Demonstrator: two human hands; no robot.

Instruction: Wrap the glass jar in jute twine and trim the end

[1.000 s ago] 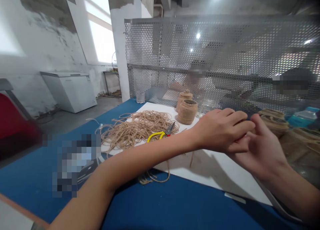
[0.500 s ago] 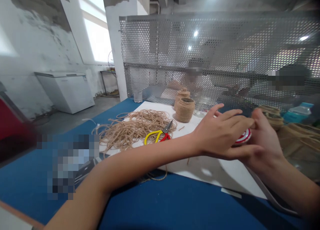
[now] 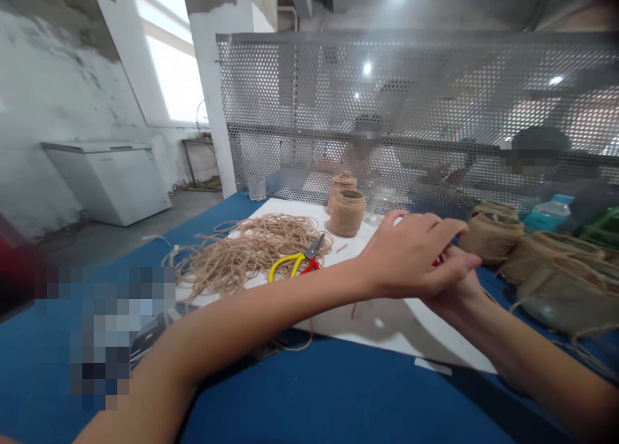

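Observation:
My left hand [image 3: 411,254] is curled over a round red-and-white object, of which only a red sliver [image 3: 438,261] shows; its kind is hidden. From below and behind, my right hand [image 3: 452,286] closes on the same object, mostly covered by the left. The hands overlap above a white sheet [image 3: 382,328]. Beyond my left forearm lie scissors [image 3: 307,257] with one yellow and one red handle, resting against a loose heap of jute twine [image 3: 246,250]. Past my left hand stands a twine-wrapped jar [image 3: 347,213], with another wrapped jar [image 3: 338,185] behind it.
A clear glass jar [image 3: 383,202] and a clear cup [image 3: 257,189] stand near the perforated metal screen [image 3: 300,109]. On the right are more twine-wrapped jars [image 3: 491,234], a glass vessel with twine [image 3: 561,289] and a bottle of blue liquid [image 3: 551,213]. People sit behind the screen.
My hands have drawn closer together and shifted left, now covering nearly all of the red-and-white object. The view has turned slightly right, showing more of the jars there.

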